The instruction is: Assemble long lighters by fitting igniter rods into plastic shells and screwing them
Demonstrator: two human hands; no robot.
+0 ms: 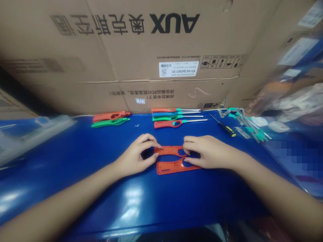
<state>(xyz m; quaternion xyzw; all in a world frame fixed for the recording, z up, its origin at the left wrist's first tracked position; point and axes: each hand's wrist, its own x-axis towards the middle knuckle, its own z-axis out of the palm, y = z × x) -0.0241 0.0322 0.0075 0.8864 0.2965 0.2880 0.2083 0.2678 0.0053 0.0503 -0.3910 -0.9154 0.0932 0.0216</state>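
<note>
Your left hand (140, 153) pinches the left end of the far shell (168, 150); your right hand (212, 153) pinches its right end, thumb over the near shell (166, 167). Both orange, they sit mid-table (101, 201). Beyond lie lighters (163, 124), a screwdriver (226, 128) to their right.

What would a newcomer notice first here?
Probably the large cardboard panel across the background, its AUX lettering upside down. Next, two orange shell halves near center, with the left hand and right hand at opposite ends of the farther one. Beyond them, colorful lighters lie side by side.
</note>
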